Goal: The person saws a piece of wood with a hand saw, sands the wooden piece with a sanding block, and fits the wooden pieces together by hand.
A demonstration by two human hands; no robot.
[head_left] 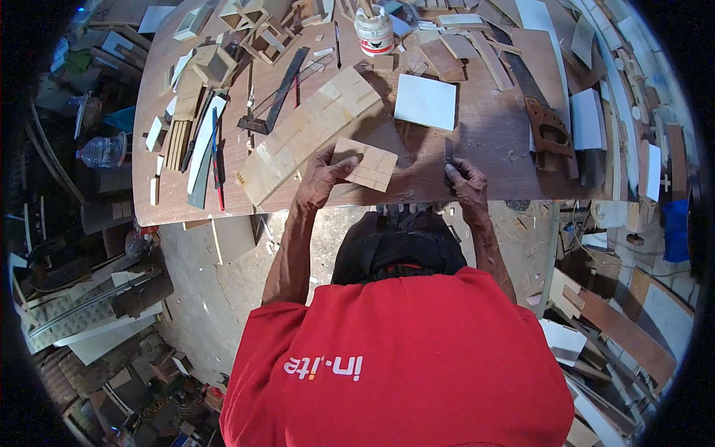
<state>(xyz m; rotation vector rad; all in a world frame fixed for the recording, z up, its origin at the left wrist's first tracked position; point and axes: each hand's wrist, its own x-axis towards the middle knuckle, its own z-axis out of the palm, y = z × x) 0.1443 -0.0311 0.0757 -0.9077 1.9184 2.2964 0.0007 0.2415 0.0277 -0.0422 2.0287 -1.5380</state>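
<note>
My left hand [320, 179] is closed on a small rectangular wooden board [375, 170], its thumb lying across the top face. Thin lines are marked on that board. Beneath and beyond it, a longer wide plank [309, 134] lies slantwise on the bench. In my right hand [469, 182], near the bench's front edge, is a narrow dark flat-bladed tool [449, 151] pointing away from me; its exact kind cannot be made out. The tool and the small board are apart. Beyond them lies a white square panel [424, 102].
The brown workbench [506, 167] carries a try square [275, 100], red and blue pencils [217, 160], a handsaw [550, 130] at right, and a white tub [374, 33] of sticks. Wooden box pieces [267, 41] crowd the far left. Offcuts [611, 313] lean at the right.
</note>
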